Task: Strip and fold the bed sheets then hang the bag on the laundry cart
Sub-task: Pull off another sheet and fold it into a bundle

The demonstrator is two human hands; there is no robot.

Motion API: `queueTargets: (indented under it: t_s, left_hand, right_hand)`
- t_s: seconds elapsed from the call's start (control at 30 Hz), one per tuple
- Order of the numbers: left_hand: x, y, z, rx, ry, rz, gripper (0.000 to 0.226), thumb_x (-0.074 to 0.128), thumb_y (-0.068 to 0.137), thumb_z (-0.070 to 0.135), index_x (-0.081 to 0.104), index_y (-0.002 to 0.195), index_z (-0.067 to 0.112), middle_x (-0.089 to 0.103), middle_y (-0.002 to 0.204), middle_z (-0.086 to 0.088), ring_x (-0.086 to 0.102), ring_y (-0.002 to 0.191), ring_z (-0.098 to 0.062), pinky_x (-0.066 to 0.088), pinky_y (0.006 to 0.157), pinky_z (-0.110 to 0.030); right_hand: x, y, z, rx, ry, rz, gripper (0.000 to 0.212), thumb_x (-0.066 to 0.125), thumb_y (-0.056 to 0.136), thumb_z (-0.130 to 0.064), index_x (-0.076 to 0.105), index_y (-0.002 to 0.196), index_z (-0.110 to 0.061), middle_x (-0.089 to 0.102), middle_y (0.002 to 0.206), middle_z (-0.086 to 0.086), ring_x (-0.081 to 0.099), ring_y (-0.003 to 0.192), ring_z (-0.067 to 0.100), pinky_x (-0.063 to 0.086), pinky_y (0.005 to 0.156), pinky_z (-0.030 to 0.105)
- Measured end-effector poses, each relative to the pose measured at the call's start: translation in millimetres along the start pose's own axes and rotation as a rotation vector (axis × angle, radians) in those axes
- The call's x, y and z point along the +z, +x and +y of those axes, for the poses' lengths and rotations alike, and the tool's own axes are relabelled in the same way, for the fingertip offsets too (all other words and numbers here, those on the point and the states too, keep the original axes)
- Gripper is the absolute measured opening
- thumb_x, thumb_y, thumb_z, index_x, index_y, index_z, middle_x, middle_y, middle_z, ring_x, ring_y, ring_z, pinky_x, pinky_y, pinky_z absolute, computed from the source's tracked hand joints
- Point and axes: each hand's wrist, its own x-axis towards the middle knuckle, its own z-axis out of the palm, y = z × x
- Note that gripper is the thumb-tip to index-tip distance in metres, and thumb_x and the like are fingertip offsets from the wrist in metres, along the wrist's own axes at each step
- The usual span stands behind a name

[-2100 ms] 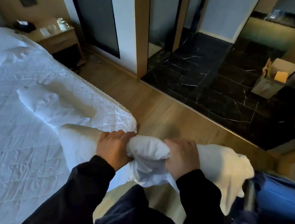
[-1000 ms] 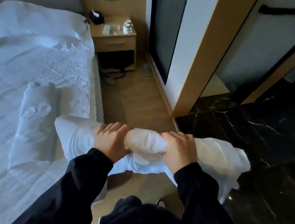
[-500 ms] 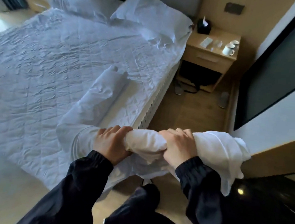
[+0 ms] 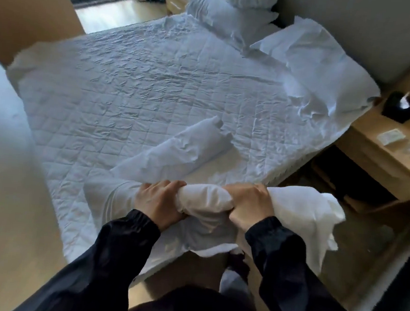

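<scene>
A rolled white sheet bundle (image 4: 205,197) is held level in front of me, over the near corner of the bed (image 4: 130,88). My left hand (image 4: 158,203) grips it left of its middle and my right hand (image 4: 250,206) grips it right of the middle, fingers curled over the top. The bundle's loose right end (image 4: 309,220) droops past my right wrist. A second rolled white sheet (image 4: 182,151) lies diagonally on the quilted mattress cover, just beyond my hands.
Pillows (image 4: 324,64) are piled at the head of the bed by the headboard. A wooden nightstand (image 4: 380,154) with a black tissue box (image 4: 399,106) stands at the right. A pale wall corner (image 4: 1,139) is close on my left. No laundry cart is in view.
My view has swung left from the dark tiled floor and doorway to the whole bed. Both hands keep the same grip on the rolled bundle, which now hangs over the bed's corner.
</scene>
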Motion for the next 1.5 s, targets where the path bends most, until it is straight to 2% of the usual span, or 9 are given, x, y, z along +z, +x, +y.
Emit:
queueTargets:
  t_s: [0.13, 0.3, 0.57, 0.77, 1.0, 1.2, 1.33, 1.4, 1.5]
  left_hand:
    - [9.0, 50.3, 6.0, -0.142, 0.032, 0.000, 0.068, 0.047, 0.049, 0.072, 0.064, 0.104, 0.035, 0.069, 0.089, 0.002, 0.067, 0.087, -0.025, 0.044, 0.081, -0.038]
    - [11.7, 111.7, 15.5, -0.313, 0.093, 0.098, 0.067, 0.047, 0.048, 0.071, 0.067, 0.099, 0.033, 0.069, 0.083, -0.001, 0.068, 0.080, -0.027, 0.046, 0.080, -0.039]
    - [5.8, 209.9, -15.5, -0.498, 0.093, 0.071, 0.074, 0.044, 0.053, 0.071, 0.060, 0.115, 0.033, 0.067, 0.107, -0.001, 0.061, 0.105, -0.025, 0.038, 0.090, -0.036]
    - [10.6, 283.7, -80.1, -0.513, 0.198, 0.204, 0.061, 0.059, 0.058, 0.058, 0.065, 0.110, 0.027, 0.069, 0.095, -0.006, 0.065, 0.093, -0.030, 0.041, 0.083, -0.040]
    - [61.0, 318.0, -137.7, -0.486, 0.293, 0.354, 0.054, 0.073, 0.051, 0.033, 0.067, 0.103, 0.020, 0.065, 0.079, -0.006, 0.062, 0.071, -0.030, 0.040, 0.071, -0.038]
    - [170.2, 274.1, -136.4, -0.506, 0.186, -0.015, 0.071, 0.082, 0.037, 0.028, 0.059, 0.104, 0.021, 0.059, 0.078, -0.005, 0.058, 0.067, -0.029, 0.041, 0.066, -0.037]
    - [218.5, 243.7, -128.8, -0.402, 0.145, -0.268, 0.085, 0.068, 0.042, 0.058, 0.048, 0.117, 0.025, 0.050, 0.089, -0.003, 0.050, 0.075, -0.028, 0.037, 0.071, -0.041]
    - [230.1, 235.1, -133.1, -0.361, 0.091, -0.304, 0.077, 0.052, 0.060, 0.071, 0.046, 0.122, 0.027, 0.046, 0.095, -0.002, 0.047, 0.082, -0.027, 0.028, 0.077, -0.040]
    - [238.5, 239.3, -148.0, -0.439, 0.033, -0.263, 0.063, 0.030, 0.081, 0.068, 0.044, 0.129, 0.029, 0.045, 0.114, -0.004, 0.047, 0.107, -0.033, 0.022, 0.093, -0.042]
  right_hand:
    - [3.6, 74.5, 38.0, -0.162, 0.030, -0.030, 0.028, 0.056, 0.066, -0.017, 0.063, 0.090, -0.028, 0.068, 0.089, -0.003, 0.061, 0.091, 0.022, 0.019, 0.071, 0.029]
    - [4.5, 168.0, 72.1, -0.341, 0.046, 0.001, 0.025, 0.062, 0.059, -0.016, 0.062, 0.083, -0.024, 0.068, 0.079, 0.000, 0.064, 0.084, 0.026, 0.024, 0.071, 0.031]
    - [-2.8, 316.9, 72.5, -0.593, 0.067, -0.033, 0.025, 0.059, 0.067, -0.017, 0.059, 0.092, -0.023, 0.065, 0.091, -0.002, 0.058, 0.094, 0.026, 0.032, 0.084, 0.035]
    - [3.7, 422.3, 44.0, -0.681, 0.045, 0.128, 0.030, 0.058, 0.068, -0.016, 0.063, 0.096, -0.023, 0.066, 0.094, -0.001, 0.057, 0.095, 0.028, 0.031, 0.086, 0.037]
    - [76.8, 479.8, 15.2, -0.617, 0.142, 0.266, 0.046, 0.067, 0.040, -0.005, 0.069, 0.083, -0.021, 0.062, 0.073, -0.001, 0.059, 0.070, 0.029, 0.028, 0.075, 0.035]
    - [196.4, 441.0, 35.4, -0.713, -0.013, -0.003, 0.052, 0.075, 0.033, -0.003, 0.063, 0.083, -0.016, 0.055, 0.074, 0.004, 0.055, 0.065, 0.030, 0.034, 0.069, 0.039]
    - [242.7, 406.3, 63.0, -0.744, -0.070, -0.292, 0.077, 0.082, 0.026, -0.024, 0.051, 0.096, -0.020, 0.053, 0.087, 0.008, 0.053, 0.074, 0.031, 0.044, 0.068, 0.041]
    - [249.0, 400.0, 67.6, -0.760, -0.116, -0.390, 0.064, 0.076, 0.044, -0.045, 0.051, 0.098, -0.021, 0.050, 0.098, 0.008, 0.054, 0.085, 0.032, 0.039, 0.078, 0.043]
    - [255.0, 407.5, 66.1, -0.800, -0.111, -0.442, 0.058, 0.040, 0.073, -0.064, 0.055, 0.107, -0.019, 0.043, 0.124, 0.012, 0.044, 0.114, 0.033, 0.027, 0.096, 0.046]
